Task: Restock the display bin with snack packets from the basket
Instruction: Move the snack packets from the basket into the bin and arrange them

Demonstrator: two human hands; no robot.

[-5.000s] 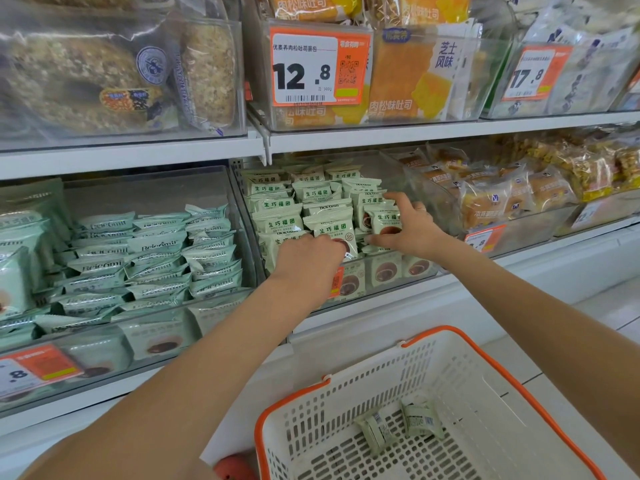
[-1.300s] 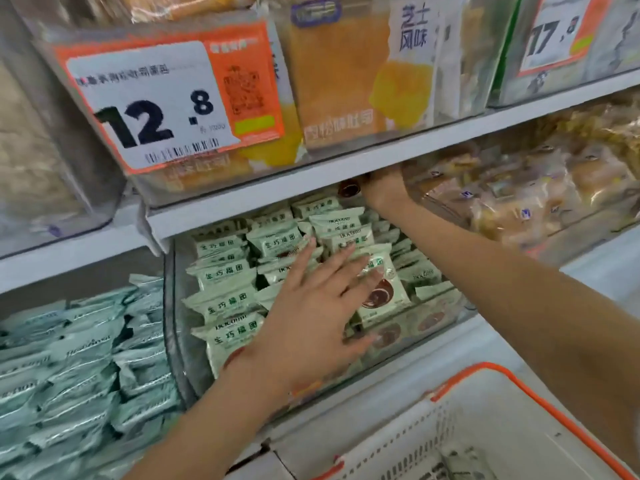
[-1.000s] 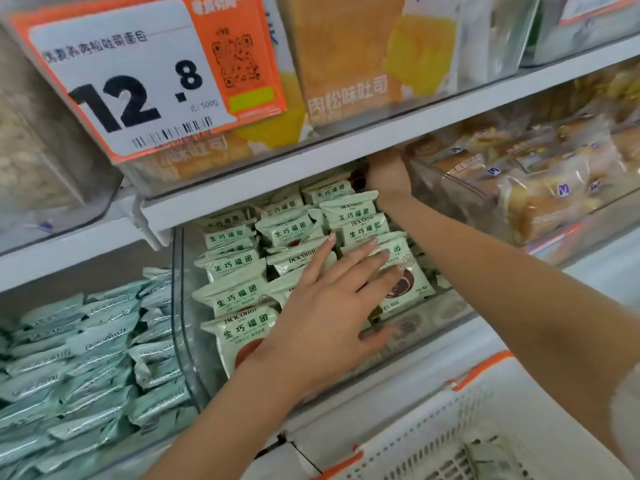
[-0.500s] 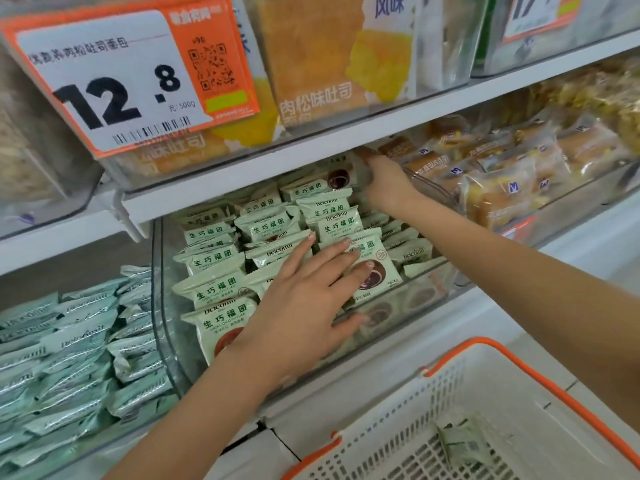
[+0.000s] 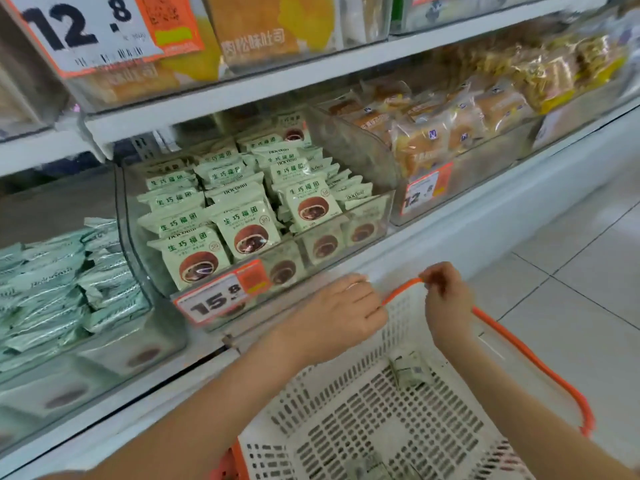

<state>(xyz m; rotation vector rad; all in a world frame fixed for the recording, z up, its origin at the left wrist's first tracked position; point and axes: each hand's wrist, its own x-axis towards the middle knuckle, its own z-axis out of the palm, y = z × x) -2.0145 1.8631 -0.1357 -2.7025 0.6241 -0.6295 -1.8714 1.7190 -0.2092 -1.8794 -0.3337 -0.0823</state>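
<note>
Clear display bin (image 5: 388,202) on middle shelf, packed with green snack packets (image 5: 242,226). Below: left hand (image 5: 341,315) over basket (image 5: 540,367) rim, fingers curled, grip unclear. Right hand (image 5: 446,297) pinches orange rim. One packet (image 5: 408,370) inside.

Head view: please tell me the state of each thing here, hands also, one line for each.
display bin: nearly full, packets standing in rows.
snack packets: upright, faces forward.
basket: nearly empty, one packet on its floor, maybe more at the near edge.
left hand: over the basket's far rim, fingers curled; whether it grips is unclear.
right hand: pinching the basket's orange rim.
</note>
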